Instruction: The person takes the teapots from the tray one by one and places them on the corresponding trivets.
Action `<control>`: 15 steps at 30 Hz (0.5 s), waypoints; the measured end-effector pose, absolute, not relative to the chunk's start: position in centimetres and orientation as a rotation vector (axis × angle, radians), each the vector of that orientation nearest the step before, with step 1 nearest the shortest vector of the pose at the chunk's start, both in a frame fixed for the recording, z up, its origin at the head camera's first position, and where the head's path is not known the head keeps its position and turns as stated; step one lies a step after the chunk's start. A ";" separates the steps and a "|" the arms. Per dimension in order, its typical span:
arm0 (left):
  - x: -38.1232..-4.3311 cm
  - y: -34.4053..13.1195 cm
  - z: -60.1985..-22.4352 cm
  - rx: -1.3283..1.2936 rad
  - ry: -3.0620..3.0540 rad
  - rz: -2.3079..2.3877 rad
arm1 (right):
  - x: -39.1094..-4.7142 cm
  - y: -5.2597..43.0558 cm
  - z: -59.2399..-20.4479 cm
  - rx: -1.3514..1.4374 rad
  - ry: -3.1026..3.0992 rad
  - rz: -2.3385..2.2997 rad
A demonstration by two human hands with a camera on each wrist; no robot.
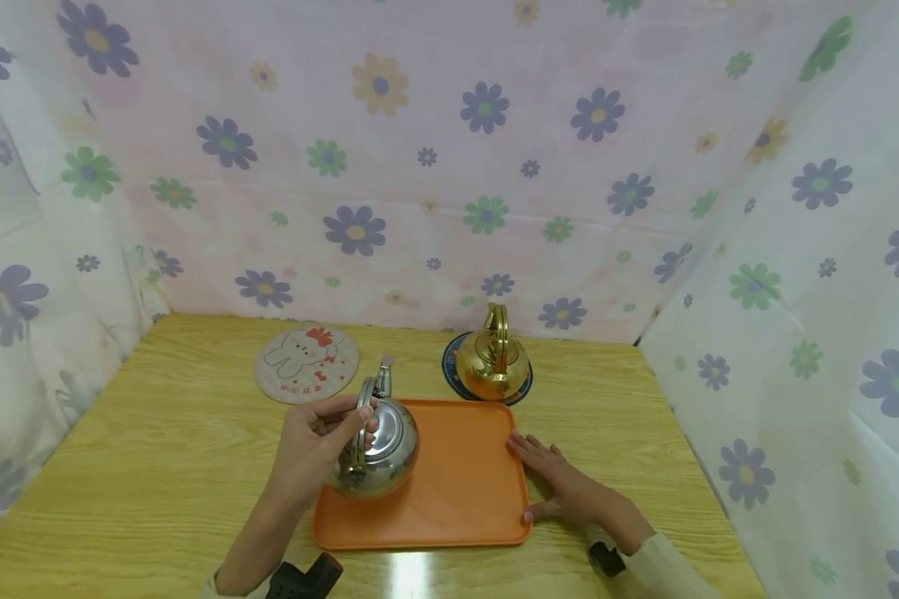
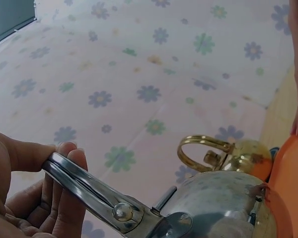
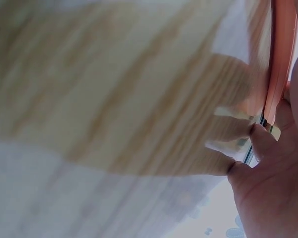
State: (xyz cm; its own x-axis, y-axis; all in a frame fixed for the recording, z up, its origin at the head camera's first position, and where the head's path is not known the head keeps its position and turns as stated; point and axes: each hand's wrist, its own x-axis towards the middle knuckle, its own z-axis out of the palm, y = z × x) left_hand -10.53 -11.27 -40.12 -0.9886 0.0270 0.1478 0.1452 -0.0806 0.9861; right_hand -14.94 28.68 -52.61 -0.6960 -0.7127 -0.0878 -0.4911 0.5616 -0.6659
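A silver teakettle is over the left part of an orange tray; whether its base touches the tray I cannot tell. My left hand grips the kettle's raised handle, thumb on one side and fingers curled round the other, as the left wrist view also shows near the handle. At the tray's right rim rests my right hand, its fingers spread and its thumb lower along the same edge. In the right wrist view its fingertips touch the table beside the tray's side.
Behind the tray a gold teakettle stands on a dark blue round mat. A pale round mat with a rabbit picture lies at the back left. Flowered cloth walls in the wooden table at the back and sides.
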 end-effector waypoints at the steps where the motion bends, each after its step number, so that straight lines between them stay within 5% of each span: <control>1: -10.5 -11.3 -40.1 -0.183 -2.074 -2.243 | -15.0 28.7 -52.6 -0.983 2.453 -0.886; 15: -11.3 -12.0 -40.1 -0.248 -2.005 -2.248 | -14.8 28.6 -52.4 -0.996 2.452 -0.888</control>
